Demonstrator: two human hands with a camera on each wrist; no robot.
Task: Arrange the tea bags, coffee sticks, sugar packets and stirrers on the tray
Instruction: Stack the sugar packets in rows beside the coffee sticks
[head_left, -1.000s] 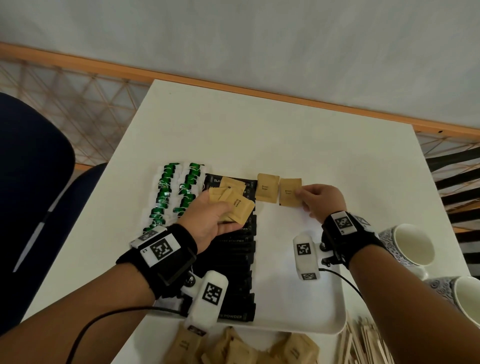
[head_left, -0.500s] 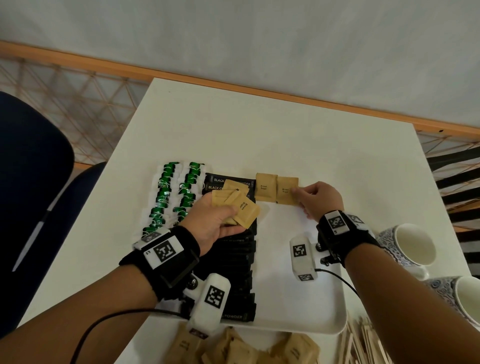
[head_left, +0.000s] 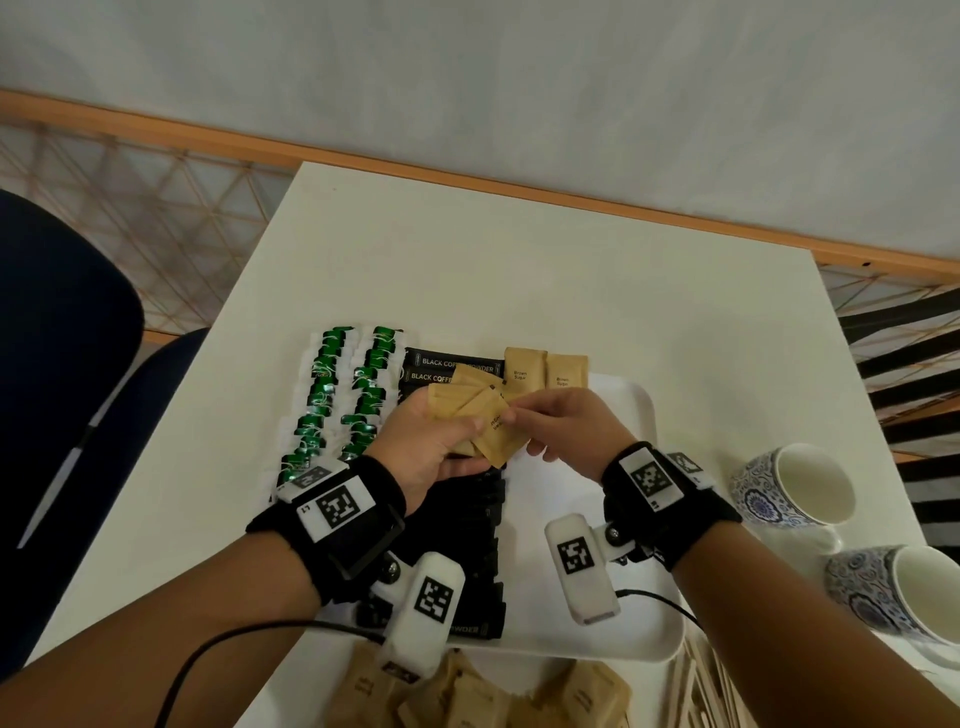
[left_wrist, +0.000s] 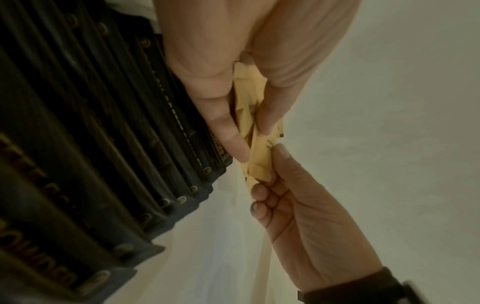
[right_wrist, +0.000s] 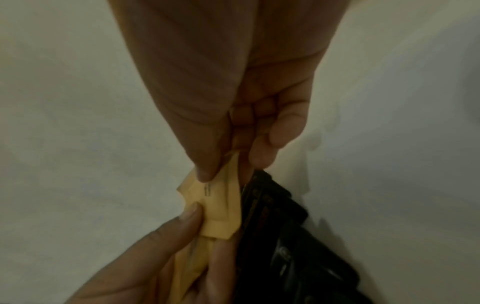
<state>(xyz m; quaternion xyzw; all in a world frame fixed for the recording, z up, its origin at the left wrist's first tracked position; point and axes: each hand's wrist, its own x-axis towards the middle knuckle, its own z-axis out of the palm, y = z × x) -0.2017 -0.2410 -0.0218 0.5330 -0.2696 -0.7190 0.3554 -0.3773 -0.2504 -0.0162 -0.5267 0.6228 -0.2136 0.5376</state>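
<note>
My left hand (head_left: 447, 441) holds a fan of several brown sugar packets (head_left: 475, 410) above the black coffee sticks (head_left: 457, 364) on the white tray (head_left: 634, 618). My right hand (head_left: 561, 431) pinches the edge of one packet (right_wrist: 218, 197) of that fan between thumb and forefinger; the pinch also shows in the left wrist view on the packet (left_wrist: 259, 164). Two sugar packets (head_left: 545, 371) lie side by side at the tray's far edge. Two columns of green tea bags (head_left: 343, 395) fill the tray's left part. Wooden stirrers (head_left: 711, 691) lie on the table at the near right.
A loose heap of sugar packets (head_left: 488, 696) lies on the table before the tray. Two patterned cups (head_left: 795, 488) stand at the right. A dark blue chair (head_left: 62, 364) is at the table's left. The white table (head_left: 519, 260) ends near an orange rail.
My right hand has left the two packets at the tray's far edge and moved left to the fan in my left hand, taking hold of one packet.
</note>
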